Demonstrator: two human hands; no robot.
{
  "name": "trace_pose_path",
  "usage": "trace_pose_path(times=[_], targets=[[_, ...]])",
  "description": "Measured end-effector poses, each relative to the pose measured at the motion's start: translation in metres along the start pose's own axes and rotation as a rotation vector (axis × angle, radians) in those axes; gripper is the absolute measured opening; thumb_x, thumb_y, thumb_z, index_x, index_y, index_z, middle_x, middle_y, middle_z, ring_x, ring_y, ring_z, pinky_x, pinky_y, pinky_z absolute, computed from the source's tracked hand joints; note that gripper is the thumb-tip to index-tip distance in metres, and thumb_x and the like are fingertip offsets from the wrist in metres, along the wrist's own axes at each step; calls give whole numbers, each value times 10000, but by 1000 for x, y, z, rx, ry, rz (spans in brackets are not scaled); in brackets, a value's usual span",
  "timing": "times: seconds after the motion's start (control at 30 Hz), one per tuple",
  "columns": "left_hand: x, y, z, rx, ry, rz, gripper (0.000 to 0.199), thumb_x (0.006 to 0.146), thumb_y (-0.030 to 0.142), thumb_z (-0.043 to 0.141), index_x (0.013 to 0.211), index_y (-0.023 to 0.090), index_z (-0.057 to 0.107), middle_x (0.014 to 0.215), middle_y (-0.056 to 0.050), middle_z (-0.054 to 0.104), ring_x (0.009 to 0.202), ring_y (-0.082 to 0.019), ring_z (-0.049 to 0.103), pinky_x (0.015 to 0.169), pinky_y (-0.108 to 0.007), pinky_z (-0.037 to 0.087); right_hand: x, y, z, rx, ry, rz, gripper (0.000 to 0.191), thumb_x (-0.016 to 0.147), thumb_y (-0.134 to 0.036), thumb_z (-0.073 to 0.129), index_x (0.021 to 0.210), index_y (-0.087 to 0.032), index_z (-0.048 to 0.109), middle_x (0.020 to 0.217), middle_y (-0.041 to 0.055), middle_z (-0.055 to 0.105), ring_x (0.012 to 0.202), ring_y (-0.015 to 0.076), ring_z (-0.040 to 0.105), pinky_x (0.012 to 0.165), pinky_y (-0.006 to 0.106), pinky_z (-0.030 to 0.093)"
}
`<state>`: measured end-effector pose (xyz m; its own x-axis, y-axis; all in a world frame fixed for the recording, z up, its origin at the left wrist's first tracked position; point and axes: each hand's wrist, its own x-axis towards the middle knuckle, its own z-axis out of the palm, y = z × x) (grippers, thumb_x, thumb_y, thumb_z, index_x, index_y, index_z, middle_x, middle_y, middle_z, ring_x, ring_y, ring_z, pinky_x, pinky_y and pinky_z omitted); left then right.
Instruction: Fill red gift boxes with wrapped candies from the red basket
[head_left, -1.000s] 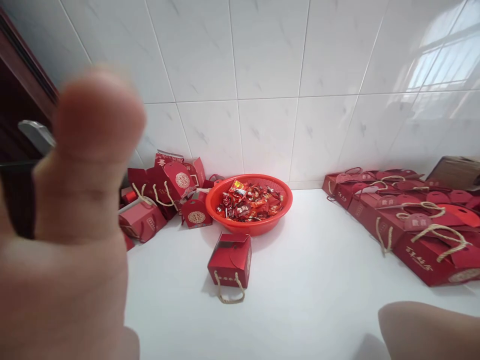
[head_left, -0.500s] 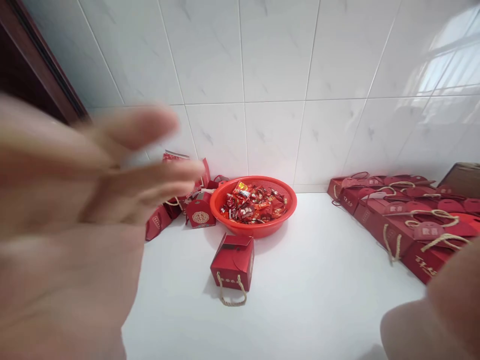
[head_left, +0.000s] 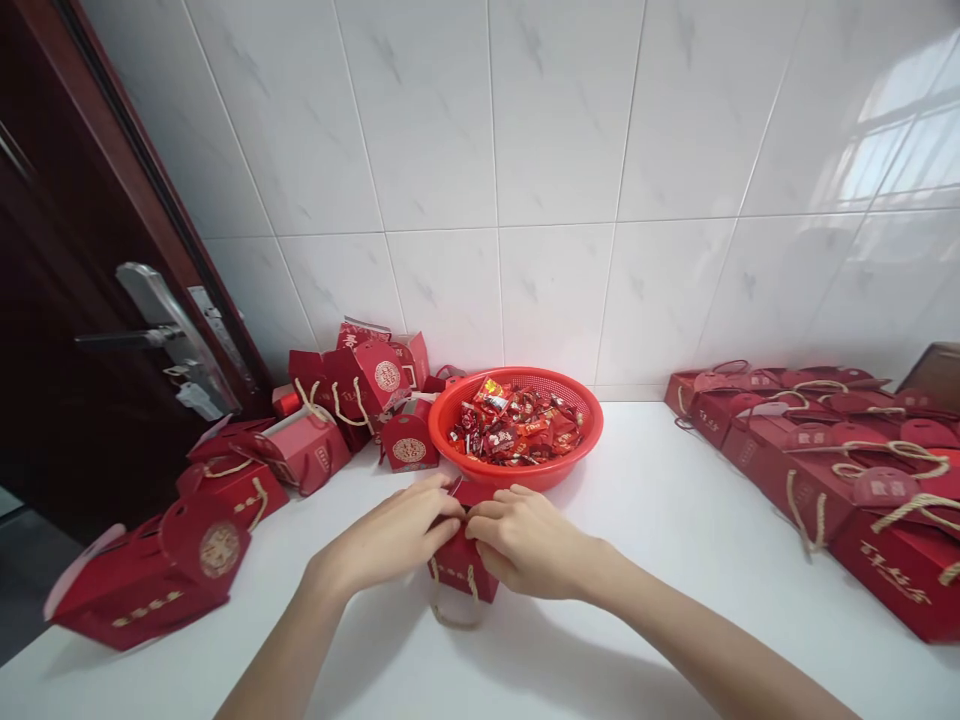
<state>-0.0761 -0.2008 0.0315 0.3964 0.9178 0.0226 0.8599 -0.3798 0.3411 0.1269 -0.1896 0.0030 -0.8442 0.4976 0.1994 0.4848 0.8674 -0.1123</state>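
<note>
A small red gift box (head_left: 454, 565) with a rope handle hanging at its front stands on the white table in the middle. My left hand (head_left: 401, 535) grips its top from the left, fingers curled at the flap. From the right, my right hand (head_left: 525, 540) has its bent fingers on the same top edge. Both hands hide much of the lid. Just behind the box, a red plastic basket (head_left: 591, 430) holds many wrapped candies (head_left: 517, 425).
Several red boxes (head_left: 259, 465) lie about at the left, one large box (head_left: 161, 580) nearest me. Rows of red boxes (head_left: 810, 440) fill the right side. A tiled wall (head_left: 555, 290) rises behind, and a dark door (head_left: 82, 250) with a metal handle stands at far left.
Both hands, raised close to the camera and blurred before, have come down onto the small box in the middle. The view has shifted slightly, and the left boxes and door handle now show.
</note>
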Motion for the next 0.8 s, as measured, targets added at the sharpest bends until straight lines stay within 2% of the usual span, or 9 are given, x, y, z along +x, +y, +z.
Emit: trace_pose_path(times=[0.1,0.2,0.27,0.37,0.47,0.57,0.63,0.7,0.8], targets=[[5,-1,1,-29,-43,4,303,906,297,434,834,248,724,1062,-80,683,1049,-255,632,914,-341,485,3,-3,0,-56,-32,21,183,954,-213,464,1015,-145,623,1011,87,672,783,173,606,660,312,349],[8,-2,1,-64,-26,5,288,881,260,437,943,243,718,1051,-79,682,1009,-250,632,875,-334,487,2,-4,-3,-107,-28,58,234,967,-258,459,1111,-130,591,1039,112,647,784,184,622,670,318,370],[9,0,2,-91,-16,6,277,880,282,453,975,238,709,1016,-72,696,993,-253,632,859,-327,481,-1,-4,-8,-117,-24,67,226,965,-271,464,1095,-139,593,1026,103,633,761,180,619,656,317,368],[13,8,8,-128,17,-40,297,913,341,430,922,224,703,931,-62,720,917,-248,648,790,-308,470,-6,-5,-15,-85,3,102,242,976,-319,460,1054,-155,620,1010,92,618,744,170,601,616,299,334],[19,21,17,-114,71,-128,349,936,366,399,828,213,693,872,-64,732,842,-245,662,712,-303,442,-12,-5,-23,-44,49,241,298,998,-330,411,970,-162,655,959,86,625,705,159,579,572,291,268],[21,31,24,-86,81,-189,292,906,362,460,824,222,702,918,-64,749,889,-257,673,710,-305,433,-19,-2,-29,11,25,426,261,957,-227,429,854,-171,662,858,74,647,651,152,565,545,292,209],[21,34,26,-107,64,-200,232,867,364,522,879,237,716,1016,-54,754,968,-263,670,749,-306,442,-25,0,-32,81,4,494,176,889,-169,492,900,-194,665,797,53,656,629,149,558,536,281,193],[20,36,27,-138,39,-184,236,844,386,555,931,249,726,1092,-44,747,1025,-270,660,787,-312,447,-32,1,-35,164,26,528,206,836,-158,543,996,-221,656,756,24,656,611,146,541,534,266,198],[21,42,28,-151,26,-175,310,872,458,513,897,246,738,1038,-47,759,989,-275,667,771,-321,448,-39,2,-35,281,72,568,280,812,-192,580,1085,-226,633,690,-8,629,573,138,498,537,253,224]])
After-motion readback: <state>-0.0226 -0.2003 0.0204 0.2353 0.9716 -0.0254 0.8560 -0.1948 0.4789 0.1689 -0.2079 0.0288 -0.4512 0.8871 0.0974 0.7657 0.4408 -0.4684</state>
